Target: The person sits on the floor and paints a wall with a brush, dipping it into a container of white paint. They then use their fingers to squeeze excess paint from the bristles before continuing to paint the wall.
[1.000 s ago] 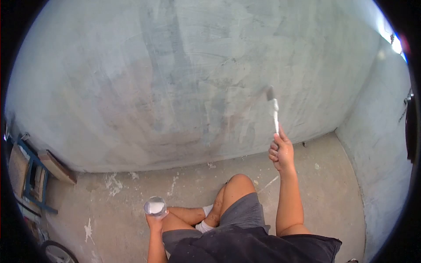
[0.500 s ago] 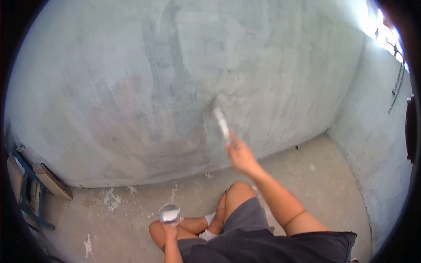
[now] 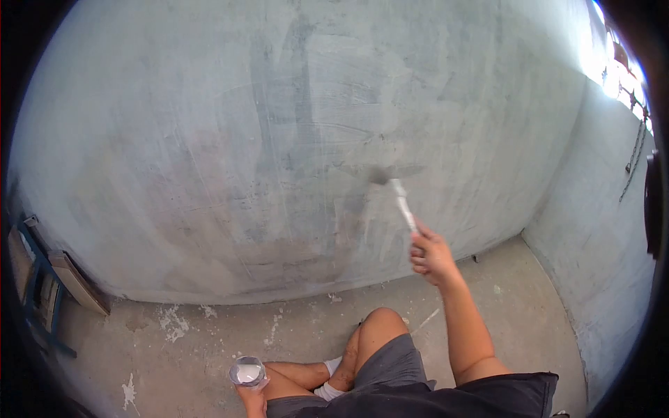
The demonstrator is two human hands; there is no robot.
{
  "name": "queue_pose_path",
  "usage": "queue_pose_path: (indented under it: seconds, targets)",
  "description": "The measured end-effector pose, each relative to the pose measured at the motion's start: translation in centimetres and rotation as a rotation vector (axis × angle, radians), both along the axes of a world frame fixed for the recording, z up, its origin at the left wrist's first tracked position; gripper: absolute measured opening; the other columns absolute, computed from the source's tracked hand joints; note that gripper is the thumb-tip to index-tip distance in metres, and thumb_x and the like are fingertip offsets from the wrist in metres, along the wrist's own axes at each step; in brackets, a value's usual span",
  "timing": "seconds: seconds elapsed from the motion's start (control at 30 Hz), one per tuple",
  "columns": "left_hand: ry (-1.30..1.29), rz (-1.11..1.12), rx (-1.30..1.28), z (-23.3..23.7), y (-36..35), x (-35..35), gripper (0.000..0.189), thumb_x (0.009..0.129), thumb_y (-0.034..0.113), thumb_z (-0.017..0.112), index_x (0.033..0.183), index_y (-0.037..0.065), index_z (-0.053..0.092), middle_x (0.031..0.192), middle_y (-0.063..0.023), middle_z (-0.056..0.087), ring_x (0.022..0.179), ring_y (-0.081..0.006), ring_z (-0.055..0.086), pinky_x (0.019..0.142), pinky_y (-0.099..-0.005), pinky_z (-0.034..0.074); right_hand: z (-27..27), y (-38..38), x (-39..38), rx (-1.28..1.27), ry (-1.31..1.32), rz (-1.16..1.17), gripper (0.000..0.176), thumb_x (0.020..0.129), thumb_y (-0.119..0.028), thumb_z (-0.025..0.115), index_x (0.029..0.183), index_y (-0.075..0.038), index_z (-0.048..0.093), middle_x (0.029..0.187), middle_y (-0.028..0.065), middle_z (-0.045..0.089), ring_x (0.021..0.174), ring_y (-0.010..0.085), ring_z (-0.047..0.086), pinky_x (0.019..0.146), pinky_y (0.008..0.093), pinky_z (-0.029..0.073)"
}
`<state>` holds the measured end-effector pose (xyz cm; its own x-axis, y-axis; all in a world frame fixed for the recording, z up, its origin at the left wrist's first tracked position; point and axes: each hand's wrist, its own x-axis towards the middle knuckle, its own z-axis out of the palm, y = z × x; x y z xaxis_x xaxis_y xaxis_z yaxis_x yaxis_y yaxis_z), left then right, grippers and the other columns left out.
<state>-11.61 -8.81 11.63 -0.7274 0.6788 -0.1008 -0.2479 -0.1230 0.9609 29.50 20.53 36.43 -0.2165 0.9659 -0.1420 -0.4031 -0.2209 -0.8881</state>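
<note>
from where i'm standing, the right hand point(image 3: 433, 259), at four o'clock from the middle of the view, is closed around the white-handled tool point(image 3: 403, 203). its blurred dark head points toward eleven, at the wall point(image 3: 174, 153); whether it touches, i can't tell. since the last frame, hand and tool have swung toward three. the left hand point(image 3: 252, 396), down at seven, is still wrapped around the clear cup point(image 3: 247, 371) of white stuff, which has shifted outward, beside the bent leg point(image 3: 300, 374).
</note>
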Motion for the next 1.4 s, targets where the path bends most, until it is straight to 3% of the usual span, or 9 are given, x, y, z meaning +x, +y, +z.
queue_pose_path:
  seconds: [0.27,0.33,0.5,0.73,0.87,0.93,1.17,1.33,1.4]
  targets:
    - [0.037,-0.140,-0.031,1.0,1.1,0.3,0.094,0.052,-0.013,0.083,0.134,0.008,0.042,0.118,-0.0077,0.058,0.106,-0.0220,0.061,0.090,-0.0358,0.054,-1.5,-0.7,6.3,0.069,-0.093,-0.512,0.054,0.102,-0.017,0.048,0.154,-0.019,0.031,0.065,-0.0061,0.031,0.050,0.0048,0.029,0.040,0.0206,0.026]
    - [0.308,-0.272,-0.552,8.6,1.5,3.2,0.084,0.073,0.019,0.088,0.142,0.005,0.042,0.124,-0.0101,0.061,0.110,-0.0200,0.057,0.098,-0.0340,0.046,-1.3,-0.6,4.9,0.087,-0.155,-0.536,0.054,0.102,-0.018,0.048,0.153,-0.019,0.032,0.064,-0.0063,0.032,0.051,0.0044,0.030,0.040,0.0210,0.027]
    - [0.282,-0.212,-0.324,7.7,1.7,4.1,0.089,0.065,0.009,0.087,0.141,0.007,0.041,0.124,-0.0087,0.058,0.111,-0.0204,0.057,0.097,-0.0347,0.048,-0.9,-1.1,-7.0,0.151,-0.423,-0.136,0.056,0.100,-0.026,0.057,0.152,-0.022,0.036,0.067,-0.0065,0.038,0.054,0.0051,0.037,0.043,0.0225,0.035]
    - [0.177,-0.090,0.061,4.6,1.9,6.3,0.100,0.051,-0.009,0.086,0.138,0.010,0.039,0.125,-0.0061,0.053,0.113,-0.0212,0.056,0.094,-0.0360,0.051,-0.1,-3.5,-16.7,0.197,-0.277,0.448,0.056,0.101,-0.025,0.055,0.153,-0.022,0.034,0.068,-0.0030,0.042,0.052,0.0076,0.037,0.044,0.0258,0.037]
    - [0.177,-0.106,-0.178,4.7,0.1,4.2,0.082,0.067,0.014,0.090,0.136,0.000,0.049,0.125,-0.0109,0.059,0.108,-0.0211,0.055,0.098,-0.0309,0.043,1.1,-2.9,-14.7,0.123,-0.170,0.492,0.057,0.101,-0.024,0.054,0.154,-0.022,0.033,0.067,-0.0052,0.036,0.053,0.0065,0.032,0.045,0.0246,0.034]
    - [0.149,-0.076,-0.331,6.2,0.1,4.5,0.079,0.066,0.010,0.089,0.134,0.000,0.051,0.125,-0.0099,0.059,0.109,-0.0236,0.056,0.099,-0.0316,0.042,1.9,-2.2,-11.0,0.042,-0.125,0.326,0.056,0.100,-0.021,0.055,0.153,-0.021,0.034,0.067,-0.0059,0.034,0.053,0.0052,0.031,0.043,0.0223,0.030]
    - [0.221,-0.063,-0.177,5.6,1.4,4.9,0.087,0.061,0.004,0.089,0.136,0.004,0.046,0.126,-0.0081,0.055,0.112,-0.0227,0.054,0.099,-0.0332,0.044,-0.6,0.0,3.4,0.029,0.046,-0.133,0.055,0.099,-0.016,0.054,0.151,-0.020,0.037,0.066,-0.0051,0.034,0.049,0.0047,0.030,0.040,0.0196,0.026]
    - [0.221,-0.098,-0.073,4.3,2.9,5.2,0.095,0.056,-0.001,0.088,0.138,0.007,0.041,0.127,-0.0066,0.053,0.115,-0.0219,0.053,0.099,-0.0346,0.046,-0.4,-1.5,6.8,0.069,0.002,-0.541,0.055,0.101,-0.016,0.050,0.153,-0.020,0.033,0.066,-0.0054,0.033,0.050,0.0048,0.030,0.040,0.0199,0.027]
    - [0.214,-0.101,-0.032,3.8,3.3,5.4,0.098,0.054,-0.003,0.088,0.139,0.009,0.040,0.128,-0.0060,0.052,0.116,-0.0216,0.052,0.099,-0.0351,0.046,-0.3,-1.0,6.2,0.102,-0.028,-0.516,0.055,0.101,-0.017,0.050,0.153,-0.020,0.033,0.066,-0.0054,0.034,0.050,0.0048,0.031,0.040,0.0199,0.027]
